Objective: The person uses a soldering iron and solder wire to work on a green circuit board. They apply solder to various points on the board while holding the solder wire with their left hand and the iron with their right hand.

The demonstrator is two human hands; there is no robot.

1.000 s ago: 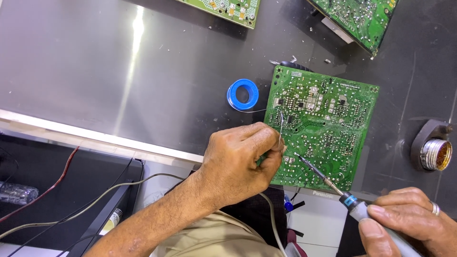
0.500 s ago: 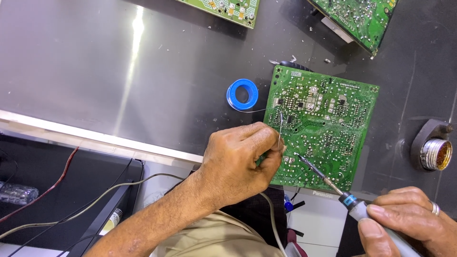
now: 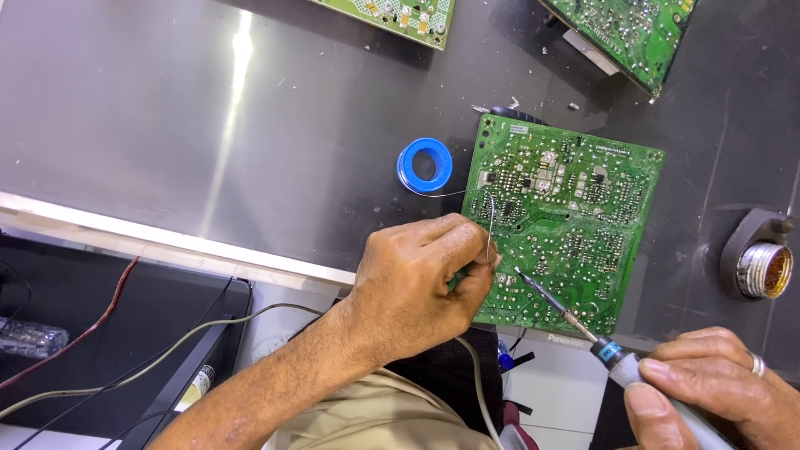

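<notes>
Dark metal bench (image 3: 208,125), left hand (image 3: 421,279) pinching solder wire (image 3: 490,221) over circuit board (image 3: 575,208), right hand (image 3: 717,387) gripping soldering iron (image 3: 583,325).

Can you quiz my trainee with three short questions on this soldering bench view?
1. Multiple choice: what does the right hand hold? A) a soldering iron B) tweezers C) a brush
2. True or false: the blue solder spool lies on top of the green circuit board.
3. Fill in: the left hand pinches a thin solder ____ over the board.

Key:
1. A; the iron's tip meets the board near the left hand's fingers.
2. False; the spool lies on the metal bench top, just left of the board.
3. wire; it rises from the fingertips and a thin strand runs back toward the spool.
</notes>
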